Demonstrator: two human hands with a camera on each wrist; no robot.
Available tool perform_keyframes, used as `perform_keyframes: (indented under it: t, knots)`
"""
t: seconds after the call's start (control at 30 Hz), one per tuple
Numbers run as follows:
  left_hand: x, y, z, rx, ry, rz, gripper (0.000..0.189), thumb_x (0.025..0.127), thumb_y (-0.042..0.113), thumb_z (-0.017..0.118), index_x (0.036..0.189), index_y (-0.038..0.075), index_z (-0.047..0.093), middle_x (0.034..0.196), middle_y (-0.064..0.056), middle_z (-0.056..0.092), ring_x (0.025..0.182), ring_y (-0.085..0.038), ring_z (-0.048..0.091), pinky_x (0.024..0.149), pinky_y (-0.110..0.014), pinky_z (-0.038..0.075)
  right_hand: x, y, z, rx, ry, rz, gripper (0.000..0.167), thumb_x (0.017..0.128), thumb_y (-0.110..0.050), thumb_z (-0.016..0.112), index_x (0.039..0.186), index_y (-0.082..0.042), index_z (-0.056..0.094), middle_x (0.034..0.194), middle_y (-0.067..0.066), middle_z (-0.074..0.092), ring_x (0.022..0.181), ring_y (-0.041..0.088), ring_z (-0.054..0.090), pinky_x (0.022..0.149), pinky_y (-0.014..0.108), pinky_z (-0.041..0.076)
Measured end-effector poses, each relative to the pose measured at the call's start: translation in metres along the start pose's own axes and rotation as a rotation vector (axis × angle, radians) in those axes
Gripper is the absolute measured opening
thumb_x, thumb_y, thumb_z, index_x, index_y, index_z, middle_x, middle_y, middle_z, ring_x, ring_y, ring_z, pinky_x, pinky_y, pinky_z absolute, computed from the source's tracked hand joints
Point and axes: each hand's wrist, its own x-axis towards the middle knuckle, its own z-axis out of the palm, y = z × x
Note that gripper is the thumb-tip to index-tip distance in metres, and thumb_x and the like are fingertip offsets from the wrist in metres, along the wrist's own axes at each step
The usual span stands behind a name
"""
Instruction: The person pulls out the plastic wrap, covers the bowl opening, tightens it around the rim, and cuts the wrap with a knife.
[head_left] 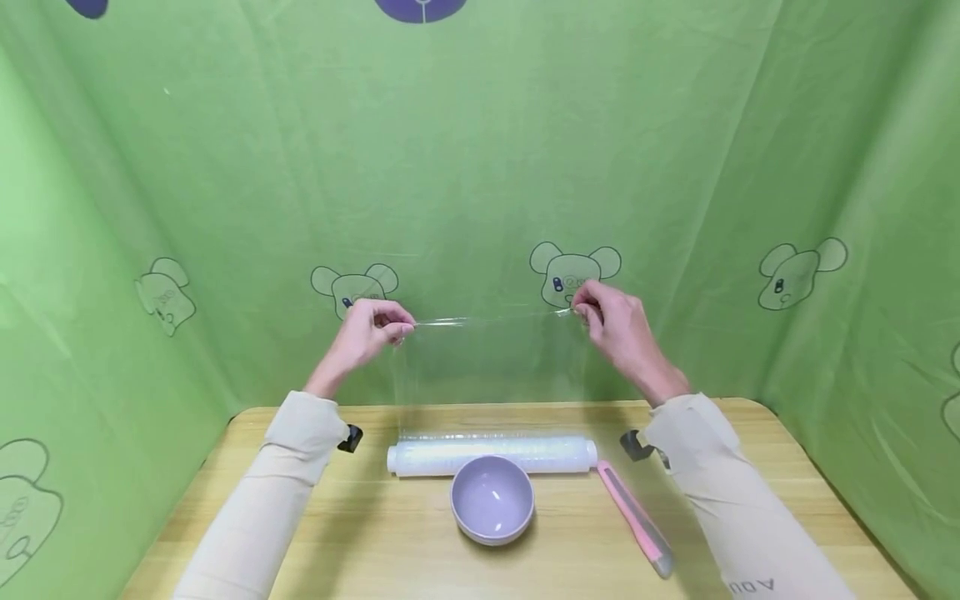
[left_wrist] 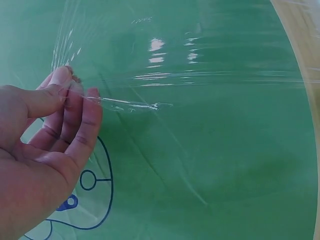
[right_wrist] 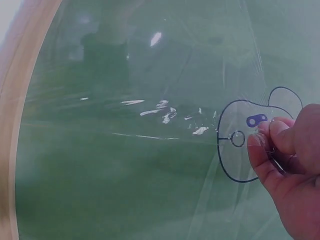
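Observation:
A clear sheet of plastic wrap [head_left: 491,358] stretches up from its white roll [head_left: 517,456], which lies crosswise on the table. My left hand [head_left: 370,329] pinches the sheet's upper left corner between thumb and fingers. At the upper right corner, my right hand [head_left: 613,325] pinches it the same way. Creases fan out from the left fingertips [left_wrist: 62,77] in the left wrist view. Shiny wrinkles run toward the right fingertips [right_wrist: 257,140] in the right wrist view. Just in front of the roll stands a lavender bowl [head_left: 492,500], upright with nothing in it.
A pink and grey utility knife [head_left: 636,521] lies at the roll's right end, slanting toward the front. The wooden table [head_left: 390,542] ends at a back edge close to the green curtain [head_left: 465,167]. More green fabric hangs at both sides.

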Motion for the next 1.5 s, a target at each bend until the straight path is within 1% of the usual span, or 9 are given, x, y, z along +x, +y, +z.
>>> perform_keyframes:
  t: [0.43,0.63,0.83,1.0,1.13,1.2,1.3,1.43,1.5]
  knots:
    - [0.003,0.011,-0.002,0.016,0.069,0.028,0.012,0.093,0.002,0.073,0.103,-0.004,0.075,0.091,-0.027,0.07,0.072,-0.025,0.063,0.065,-0.044,0.057,0.002,-0.009,-0.01,-0.017,0.044,-0.033,0.012,0.099,0.009,0.057,0.106,0.003,0.064,0.101,0.021,0.069,0.088,0.034,0.067,0.075,0.045,0.062]
    - [-0.007,0.014,-0.005,0.012,0.055,0.057,0.011,0.093,0.002,0.073,0.102,-0.003,0.076,0.092,-0.028,0.07,0.075,-0.032,0.066,0.061,-0.026,0.054,-0.006,-0.016,-0.015,-0.004,0.029,-0.015,0.011,0.1,0.007,0.058,0.106,0.001,0.065,0.099,0.02,0.069,0.085,0.03,0.066,0.069,0.031,0.06]
    - [-0.021,0.019,-0.009,-0.017,0.03,0.088,0.012,0.095,0.0,0.071,0.104,-0.005,0.074,0.096,-0.024,0.071,0.077,-0.032,0.068,0.073,-0.037,0.062,-0.018,-0.027,-0.023,0.033,0.019,-0.013,0.012,0.101,0.003,0.059,0.11,0.0,0.065,0.1,0.015,0.068,0.084,0.024,0.065,0.068,0.019,0.057]
    - [-0.031,0.019,-0.008,-0.049,0.021,0.106,0.011,0.096,0.0,0.068,0.105,-0.007,0.072,0.097,-0.018,0.072,0.081,-0.038,0.068,0.073,-0.033,0.062,-0.03,-0.034,-0.026,0.061,-0.043,-0.03,0.025,0.102,0.003,0.053,0.119,-0.004,0.069,0.099,0.009,0.068,0.074,0.022,0.06,0.057,0.021,0.052]
    - [-0.038,0.017,-0.005,-0.068,0.025,0.113,0.01,0.097,0.0,0.067,0.104,-0.006,0.071,0.095,-0.016,0.072,0.079,-0.034,0.067,0.073,-0.037,0.061,-0.038,-0.035,-0.025,0.077,-0.085,-0.039,0.031,0.1,0.004,0.047,0.113,-0.006,0.074,0.096,0.004,0.068,0.064,0.02,0.053,0.05,0.024,0.044]
    - [-0.039,0.016,-0.005,-0.076,0.031,0.114,0.009,0.097,0.0,0.068,0.103,-0.005,0.071,0.093,-0.014,0.071,0.077,-0.032,0.067,0.073,-0.038,0.061,-0.042,-0.035,-0.024,0.086,-0.094,-0.039,0.031,0.098,0.003,0.048,0.111,-0.008,0.074,0.097,0.002,0.068,0.064,0.019,0.05,0.052,0.024,0.043]
    - [-0.043,0.016,-0.004,-0.084,0.038,0.114,0.008,0.097,0.0,0.068,0.102,-0.004,0.072,0.09,-0.012,0.071,0.075,-0.029,0.067,0.072,-0.037,0.061,-0.048,-0.037,-0.025,0.092,-0.11,-0.058,0.022,0.098,-0.001,0.057,0.109,-0.009,0.075,0.099,0.0,0.068,0.074,0.017,0.056,0.064,0.02,0.051]
    - [-0.052,0.017,-0.005,-0.092,0.039,0.113,0.008,0.096,0.0,0.069,0.102,-0.003,0.073,0.088,-0.011,0.072,0.075,-0.027,0.067,0.071,-0.035,0.061,-0.057,-0.039,-0.025,0.079,-0.104,-0.135,0.016,0.093,0.002,0.07,0.105,-0.007,0.075,0.097,-0.001,0.069,0.088,0.016,0.063,0.081,0.017,0.055]
    - [-0.057,0.018,-0.006,-0.095,0.036,0.115,0.008,0.095,0.0,0.07,0.101,-0.003,0.074,0.087,-0.011,0.072,0.074,-0.026,0.067,0.069,-0.032,0.06,-0.06,-0.04,-0.025,0.063,-0.083,-0.183,0.02,0.089,0.007,0.073,0.102,-0.007,0.076,0.095,-0.002,0.068,0.085,0.015,0.063,0.078,0.018,0.056]
